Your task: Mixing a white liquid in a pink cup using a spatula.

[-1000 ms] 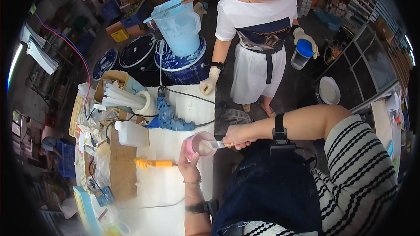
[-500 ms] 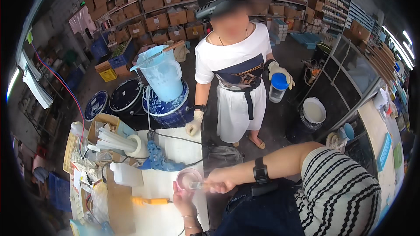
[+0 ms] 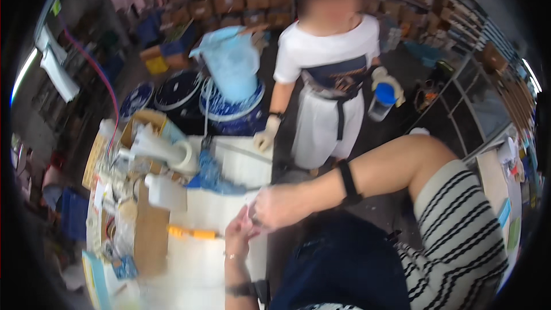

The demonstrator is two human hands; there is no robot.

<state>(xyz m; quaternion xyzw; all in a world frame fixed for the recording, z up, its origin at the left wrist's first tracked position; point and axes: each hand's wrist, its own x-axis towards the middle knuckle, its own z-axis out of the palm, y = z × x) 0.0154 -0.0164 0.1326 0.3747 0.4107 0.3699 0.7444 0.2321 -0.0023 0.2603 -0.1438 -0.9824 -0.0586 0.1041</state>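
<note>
At the near edge of the white table (image 3: 206, 275), my left hand (image 3: 236, 234) grips a small pink cup (image 3: 248, 218). My right hand (image 3: 282, 205), blurred by motion, is closed right over the cup's rim and hides most of it. It holds a small flat-ended tool, brown-handled in the earlier view, now nearly covered by the fist. The cup appears tilted, and its contents cannot be seen. An orange-handled tool (image 3: 192, 233) lies left of my left hand. Beyond the cup rests a blue power drill (image 3: 215, 175).
Across the table a person (image 3: 330, 74) in white, wearing gloves, holds a blue-lidded clear jar (image 3: 381, 102). A light blue pitcher (image 3: 232, 69) stands on a drum (image 3: 232, 109). A white jug (image 3: 165, 191), cardboard and clutter fill the table's left side.
My right hand has swung up and over the cup, covering it. The cup has tipped from showing its open top. The whole view has shifted, blurring the picture.
</note>
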